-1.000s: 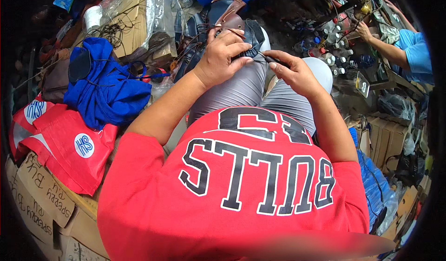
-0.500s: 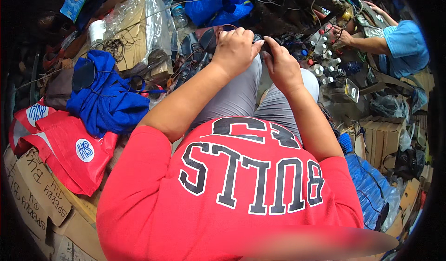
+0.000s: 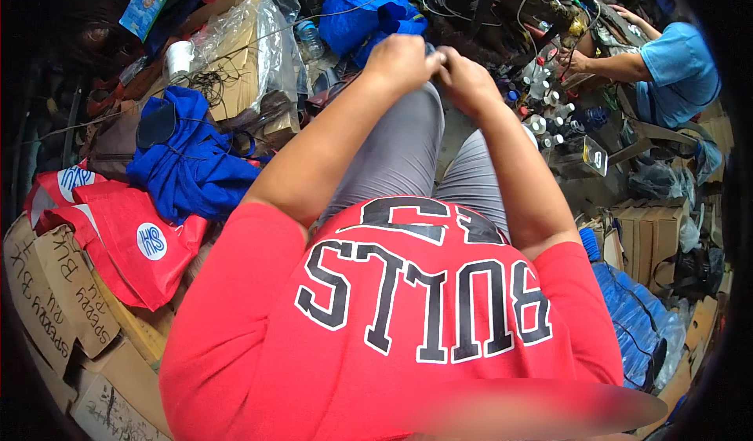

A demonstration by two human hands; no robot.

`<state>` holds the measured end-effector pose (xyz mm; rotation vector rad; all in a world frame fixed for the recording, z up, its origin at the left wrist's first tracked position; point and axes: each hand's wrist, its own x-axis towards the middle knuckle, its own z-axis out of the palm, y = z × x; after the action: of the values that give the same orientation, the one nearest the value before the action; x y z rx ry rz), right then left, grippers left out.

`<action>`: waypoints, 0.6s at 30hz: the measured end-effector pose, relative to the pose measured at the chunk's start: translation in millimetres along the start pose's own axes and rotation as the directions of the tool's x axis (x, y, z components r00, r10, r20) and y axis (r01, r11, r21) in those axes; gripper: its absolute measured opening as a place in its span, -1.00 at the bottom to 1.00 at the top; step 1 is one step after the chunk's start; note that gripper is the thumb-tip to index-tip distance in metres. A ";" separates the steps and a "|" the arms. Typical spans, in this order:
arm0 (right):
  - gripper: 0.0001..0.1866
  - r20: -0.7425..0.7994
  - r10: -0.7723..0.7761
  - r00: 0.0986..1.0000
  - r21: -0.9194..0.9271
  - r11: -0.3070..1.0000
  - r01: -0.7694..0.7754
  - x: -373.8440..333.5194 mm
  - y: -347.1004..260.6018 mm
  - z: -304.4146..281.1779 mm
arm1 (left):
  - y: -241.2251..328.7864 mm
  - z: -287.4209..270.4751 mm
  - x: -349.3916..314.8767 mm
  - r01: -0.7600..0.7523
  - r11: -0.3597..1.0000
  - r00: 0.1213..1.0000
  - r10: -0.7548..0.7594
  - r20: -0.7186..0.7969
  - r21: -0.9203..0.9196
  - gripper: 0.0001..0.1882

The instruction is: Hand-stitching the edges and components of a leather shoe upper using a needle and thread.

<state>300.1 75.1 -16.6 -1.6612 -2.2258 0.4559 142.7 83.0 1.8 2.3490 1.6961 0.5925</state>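
A small dark object [image 3: 434, 49] sits pinched between my two hands, just above my grey-trousered knees [image 3: 408, 143]; it is too hidden by my fingers for me to say what it is. My left hand [image 3: 401, 60] is curled almost into a fist, its fingertips meeting those of the other hand over the object. My right hand [image 3: 464, 76] is curled the same way, knuckles up, thumb and fingers closed on the same spot. Whether either hand truly grips the object or only touches it, I cannot tell.

Taking the knees as my mark and going left to right: far to the left lie red bags with round white badges [image 3: 118, 229], with brown cardboard [image 3: 55, 300] below them. Nearer the knees is a heap of blue cloth [image 3: 192, 166], and above that a cardboard box wrapped in clear plastic [image 3: 251, 56]. Just above the hands sits a blue plastic bag [image 3: 361, 17]. To the right of the knees stand small white bottles [image 3: 545, 103] beside a clear container [image 3: 580, 158]. Further right, another person in a blue shirt [image 3: 678, 72] reaches an arm toward the bottles. Below them are cardboard boxes [image 3: 651, 229] and a blue sack [image 3: 635, 315].
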 end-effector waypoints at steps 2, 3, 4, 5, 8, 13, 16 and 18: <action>-0.63 -0.080 -0.120 0.990 0.097 0.987 0.127 -27.3 34.5 4.6 | -7.1 -3.9 -30.3 -0.014 0.944 0.992 0.054 0.114 -0.328 -0.60; -0.65 -0.078 -0.160 0.984 0.178 0.969 0.172 -44.1 35.2 6.0 | -17.7 -5.5 -48.1 0.056 0.835 0.986 0.039 0.160 -0.547 -0.63; -0.67 -0.095 -0.111 0.989 0.296 0.946 0.135 -59.9 34.0 11.6 | -30.8 -3.4 -57.6 0.086 0.813 0.988 0.005 0.154 -0.576 -0.65; -0.69 -0.106 -0.043 0.993 0.407 0.910 0.083 -74.3 38.1 16.3 | -36.4 -3.1 -65.3 0.110 0.785 0.988 -0.017 0.156 -0.610 -0.65; -0.74 -0.064 0.071 0.995 0.833 0.553 0.014 -83.7 46.6 19.3 | -56.5 -7.1 -66.7 0.083 0.717 0.969 0.104 0.225 -0.692 -0.66; -0.54 0.066 0.083 0.994 0.846 0.524 -0.100 -60.7 21.2 -9.6 | -48.8 -5.5 -67.9 -0.049 0.734 0.976 0.179 0.123 -0.677 -0.74; -0.39 0.230 0.028 0.973 0.763 0.616 -0.198 -36.6 -8.8 -14.1 | -42.9 5.2 -66.2 -0.120 0.760 0.985 0.170 0.017 -0.639 -0.76; -0.36 0.317 0.042 0.947 0.658 0.710 -0.252 -23.7 -8.3 0.2 | -42.8 5.2 -63.7 -0.075 0.724 0.981 0.179 0.081 -0.686 -0.79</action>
<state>299.3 50.1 -14.7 -1.3985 -1.7206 1.4526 90.8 37.7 -32.3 1.9009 0.9989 0.8690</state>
